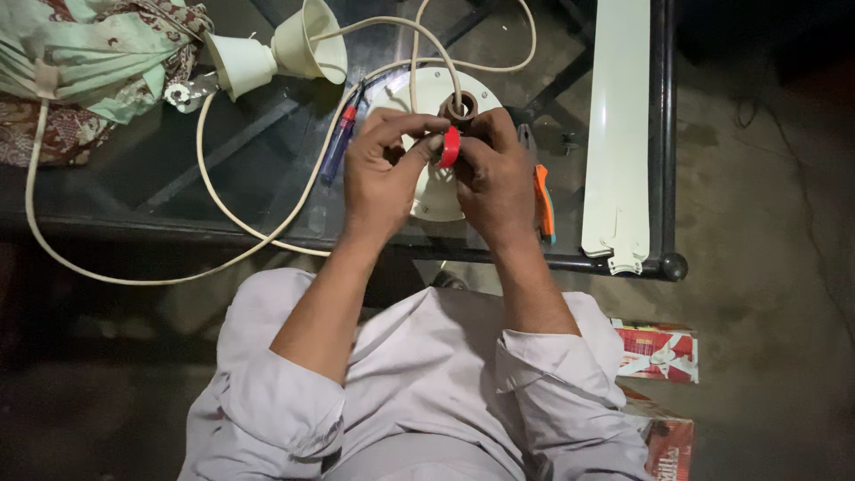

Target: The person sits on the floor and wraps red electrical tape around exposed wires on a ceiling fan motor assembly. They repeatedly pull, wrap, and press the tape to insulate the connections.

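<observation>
Glass table lies under both hands. Left hand and right hand pinch a red tape roll between them, just above a white motor. Cable loops left of them

1. The red roll shows only edge-on; both hands cover most of it.
2. The round cream housing is half hidden behind the left hand and right hand.
3. The patterned cloth at the desk's far left corner is cut off by the frame.
4. The red boxes on the floor are partly hidden and cut off.
</observation>
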